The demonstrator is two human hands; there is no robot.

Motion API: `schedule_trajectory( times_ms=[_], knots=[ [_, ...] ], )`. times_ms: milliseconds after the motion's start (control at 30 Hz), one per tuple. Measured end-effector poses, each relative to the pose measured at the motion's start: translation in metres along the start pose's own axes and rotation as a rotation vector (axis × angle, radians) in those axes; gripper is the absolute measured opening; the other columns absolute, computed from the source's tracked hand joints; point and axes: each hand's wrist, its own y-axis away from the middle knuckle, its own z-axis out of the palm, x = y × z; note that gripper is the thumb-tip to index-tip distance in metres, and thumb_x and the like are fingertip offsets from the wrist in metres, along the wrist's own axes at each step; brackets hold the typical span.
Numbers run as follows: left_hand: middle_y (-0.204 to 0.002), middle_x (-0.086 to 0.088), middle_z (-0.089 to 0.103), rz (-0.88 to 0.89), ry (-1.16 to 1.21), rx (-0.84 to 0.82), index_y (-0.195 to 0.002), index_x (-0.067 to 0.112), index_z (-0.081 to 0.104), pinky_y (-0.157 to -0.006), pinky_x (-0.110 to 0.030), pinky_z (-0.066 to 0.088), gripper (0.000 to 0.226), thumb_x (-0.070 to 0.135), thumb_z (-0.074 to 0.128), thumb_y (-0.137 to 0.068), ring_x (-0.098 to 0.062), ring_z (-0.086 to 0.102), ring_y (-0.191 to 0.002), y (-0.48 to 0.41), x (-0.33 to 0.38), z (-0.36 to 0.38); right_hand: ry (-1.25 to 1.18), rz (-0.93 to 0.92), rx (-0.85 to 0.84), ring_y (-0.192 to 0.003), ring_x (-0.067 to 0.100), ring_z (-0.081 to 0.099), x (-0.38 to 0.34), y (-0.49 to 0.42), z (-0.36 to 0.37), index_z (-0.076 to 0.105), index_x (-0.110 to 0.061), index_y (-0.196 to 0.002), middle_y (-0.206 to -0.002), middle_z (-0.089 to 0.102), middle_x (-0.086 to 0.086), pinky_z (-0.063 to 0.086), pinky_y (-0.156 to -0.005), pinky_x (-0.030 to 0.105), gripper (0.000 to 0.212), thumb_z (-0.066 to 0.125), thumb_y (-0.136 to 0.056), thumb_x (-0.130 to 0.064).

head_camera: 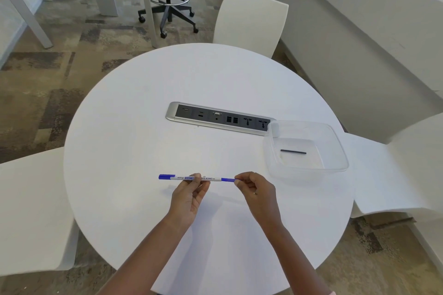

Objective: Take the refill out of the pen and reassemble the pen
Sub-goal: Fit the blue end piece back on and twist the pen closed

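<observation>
A slim white whiteboard pen [213, 178] with blue ends is held level above the round white table [143, 127]. My left hand [189, 196] pinches its barrel near the middle. My right hand [257, 193] pinches the blue right end with thumb and forefinger. The blue cap end at the left sticks out free. A thin dark refill [293, 151] lies flat inside a clear plastic container [335, 148] to the right, apart from both hands.
A grey power and socket strip [215, 118] is set into the table's middle, touching the container's far left corner. White chairs stand at the left [33, 211], the far side [251, 19] and the right [407, 170]. A black office stool [167, 2] is on the carpet beyond.
</observation>
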Motion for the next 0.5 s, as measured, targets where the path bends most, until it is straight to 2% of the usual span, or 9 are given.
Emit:
schedule_trajectory(
  times_ms=[100, 167, 267, 367, 433, 500],
  knots=[
    [-0.077, -0.008, 0.059, 0.006, -0.057, -0.038, -0.081, 0.001, 0.057, -0.054, -0.018, 0.056, 0.012, 0.001, 0.052, -0.092, -0.012, 0.067, -0.062, 0.000, -0.002, 0.002, -0.010, 0.059, -0.020, -0.066, 0.005, 0.055, -0.001, -0.001, 0.003, 0.065, -0.016, -0.078, -0.073, 0.064, -0.004, 0.042, -0.059, 0.007, 0.010, 0.060, -0.084, -0.011],
    [-0.079, -0.009, 0.058, 0.007, -0.068, -0.050, -0.081, 0.001, 0.057, -0.054, -0.018, 0.056, 0.011, 0.000, 0.053, -0.091, -0.009, 0.067, -0.056, 0.000, -0.003, 0.006, 0.007, 0.073, -0.018, -0.062, 0.010, 0.053, -0.001, -0.002, 0.005, 0.066, -0.015, -0.077, -0.069, 0.062, -0.001, 0.040, -0.057, 0.010, 0.011, 0.059, -0.086, -0.013],
    [-0.078, -0.010, 0.058, 0.009, -0.076, -0.060, -0.081, 0.001, 0.057, -0.054, -0.018, 0.056, 0.011, 0.000, 0.053, -0.091, -0.010, 0.067, -0.056, 0.000, -0.002, 0.011, 0.016, 0.077, -0.013, -0.063, 0.016, 0.052, -0.004, -0.005, 0.005, 0.062, -0.018, -0.074, -0.071, 0.064, 0.006, 0.039, -0.056, 0.014, 0.014, 0.056, -0.087, -0.016],
    [-0.081, -0.010, 0.057, 0.011, -0.088, -0.078, -0.081, 0.000, 0.057, -0.058, -0.019, 0.057, 0.011, 0.000, 0.053, -0.091, -0.018, 0.062, -0.073, -0.001, 0.003, 0.016, -0.001, 0.041, 0.001, -0.064, 0.001, 0.054, -0.010, -0.008, 0.003, 0.060, -0.020, -0.082, -0.072, 0.061, -0.003, 0.042, -0.058, 0.007, 0.008, 0.060, -0.085, -0.012],
    [-0.082, -0.010, 0.058, 0.014, -0.095, -0.086, -0.082, 0.000, 0.057, -0.060, -0.020, 0.057, 0.010, 0.001, 0.053, -0.091, -0.018, 0.059, -0.077, -0.002, 0.006, 0.021, 0.012, 0.001, 0.014, -0.069, -0.002, 0.055, -0.012, -0.011, 0.003, 0.059, -0.020, -0.084, -0.078, 0.062, -0.002, 0.043, -0.063, 0.005, 0.015, 0.061, -0.083, -0.006],
    [-0.082, -0.010, 0.058, 0.022, -0.102, -0.096, -0.083, 0.001, 0.057, -0.060, -0.019, 0.057, 0.009, 0.001, 0.053, -0.091, -0.018, 0.059, -0.077, -0.002, 0.009, 0.026, 0.019, -0.027, 0.034, -0.074, 0.004, 0.059, -0.014, -0.014, 0.003, 0.061, -0.018, -0.085, -0.084, 0.065, 0.001, 0.043, -0.066, 0.005, 0.017, 0.060, -0.082, -0.002]
  ],
)
